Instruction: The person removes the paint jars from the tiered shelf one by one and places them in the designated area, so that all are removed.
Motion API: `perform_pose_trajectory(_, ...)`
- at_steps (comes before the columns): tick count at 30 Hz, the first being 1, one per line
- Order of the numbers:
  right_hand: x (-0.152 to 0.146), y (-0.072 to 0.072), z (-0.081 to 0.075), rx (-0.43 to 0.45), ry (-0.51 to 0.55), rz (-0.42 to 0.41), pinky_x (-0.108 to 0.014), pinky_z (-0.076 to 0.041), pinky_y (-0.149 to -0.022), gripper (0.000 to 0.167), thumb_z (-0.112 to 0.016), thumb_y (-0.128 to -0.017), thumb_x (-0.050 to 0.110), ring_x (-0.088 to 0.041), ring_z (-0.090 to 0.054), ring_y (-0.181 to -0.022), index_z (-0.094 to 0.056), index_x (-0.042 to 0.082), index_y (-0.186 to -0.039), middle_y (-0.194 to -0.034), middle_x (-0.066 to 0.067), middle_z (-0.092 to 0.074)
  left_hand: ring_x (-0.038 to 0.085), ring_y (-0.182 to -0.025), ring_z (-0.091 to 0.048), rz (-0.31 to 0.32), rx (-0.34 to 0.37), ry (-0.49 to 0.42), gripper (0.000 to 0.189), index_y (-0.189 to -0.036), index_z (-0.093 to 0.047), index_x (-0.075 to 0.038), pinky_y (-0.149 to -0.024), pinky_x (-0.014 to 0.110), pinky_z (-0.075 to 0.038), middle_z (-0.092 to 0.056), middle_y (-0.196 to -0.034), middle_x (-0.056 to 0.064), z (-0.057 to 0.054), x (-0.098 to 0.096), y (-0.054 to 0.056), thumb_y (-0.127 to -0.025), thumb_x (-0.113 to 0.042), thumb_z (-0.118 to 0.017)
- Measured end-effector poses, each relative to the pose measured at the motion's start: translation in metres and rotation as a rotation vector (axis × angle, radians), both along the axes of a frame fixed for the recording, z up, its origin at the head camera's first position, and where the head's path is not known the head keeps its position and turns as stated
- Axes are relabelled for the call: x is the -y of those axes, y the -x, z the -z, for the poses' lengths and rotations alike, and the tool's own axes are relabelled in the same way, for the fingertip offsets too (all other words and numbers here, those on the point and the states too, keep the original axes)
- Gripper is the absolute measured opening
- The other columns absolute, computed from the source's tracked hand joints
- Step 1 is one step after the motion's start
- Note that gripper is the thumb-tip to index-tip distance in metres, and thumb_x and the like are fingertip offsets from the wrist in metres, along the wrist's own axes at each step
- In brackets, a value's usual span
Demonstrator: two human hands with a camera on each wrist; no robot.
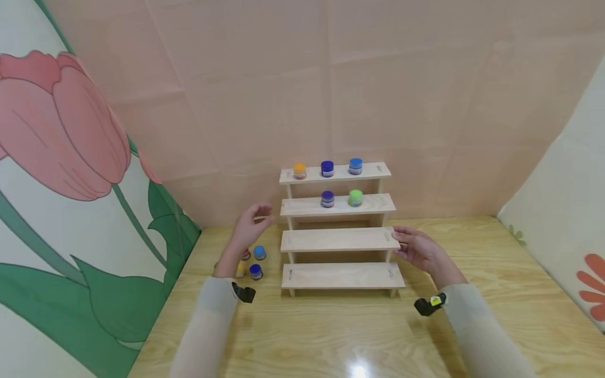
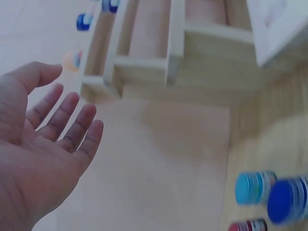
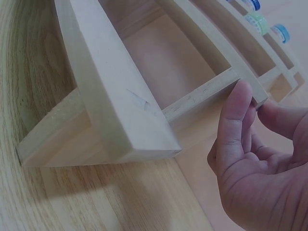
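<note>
A pale wooden four-tier display shelf stands on the table. My right hand pinches the right end of its second board from the bottom; in the right wrist view, thumb and index finger meet the board's edge. My left hand is raised left of the shelf, fingers relaxed, holding nothing. On the top board sit small paint jars: an orange jar, a dark blue jar and a light blue jar. One board down are a purple-blue jar and a green jar.
More jars stand on the wood-grain table left of the shelf, including a light blue jar, a dark blue jar and a yellow jar, some partly hidden by my left forearm. A pinkish cloth backdrop hangs behind.
</note>
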State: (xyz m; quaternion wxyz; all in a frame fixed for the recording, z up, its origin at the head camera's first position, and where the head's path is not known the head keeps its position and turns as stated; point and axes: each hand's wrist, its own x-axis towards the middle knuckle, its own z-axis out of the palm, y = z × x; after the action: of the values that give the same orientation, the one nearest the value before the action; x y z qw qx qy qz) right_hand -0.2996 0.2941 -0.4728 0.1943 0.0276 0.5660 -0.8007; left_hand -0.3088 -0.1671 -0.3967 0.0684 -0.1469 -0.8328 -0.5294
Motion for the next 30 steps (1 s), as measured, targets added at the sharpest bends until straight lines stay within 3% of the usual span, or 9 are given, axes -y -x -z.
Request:
perform_pose_trajectory(14,-0.002,0.001,0.002,0.003,-0.023,0.013,-0.025,-0.059,-0.079,0.025,-0.056,-0.105,0.016,-0.009,-0.067,-0.083,-0.047,0.015,-0.128,-0.099,0.004,-0.069,0.032,-0.121,-0.058,0.054,-0.027,-0.081,0.037,-0.131,-0.061,-0.002,-0.108,0.047,-0.047,-0.063,-0.130,0.021,-0.012,-0.046,0.018,-0.097,-0.012,-0.069)
perform_pose_trajectory(25,-0.002,0.002,0.003,0.011,-0.030,0.014,-0.025,-0.059,-0.080,0.039,-0.058,-0.104,0.017,-0.009,-0.065,-0.084,-0.040,0.012,-0.139,-0.100,0.004,-0.069,0.030,-0.124,-0.058,0.068,-0.004,-0.069,0.042,-0.134,-0.058,0.000,-0.106,0.042,-0.050,-0.061,-0.133,0.022,-0.015,-0.078,0.025,-0.096,-0.014,-0.071)
perform_pose_trajectory(30,-0.002,0.002,0.004,0.003,-0.034,0.009,-0.025,-0.059,-0.080,0.038,-0.056,-0.105,0.017,-0.009,-0.065,-0.084,-0.040,0.012,-0.139,-0.100,0.005,-0.069,0.030,-0.125,-0.058,0.068,-0.007,-0.073,0.043,-0.134,-0.058,-0.001,-0.106,0.042,-0.050,-0.061,-0.133,0.022,-0.018,-0.093,0.029,-0.095,-0.013,-0.071)
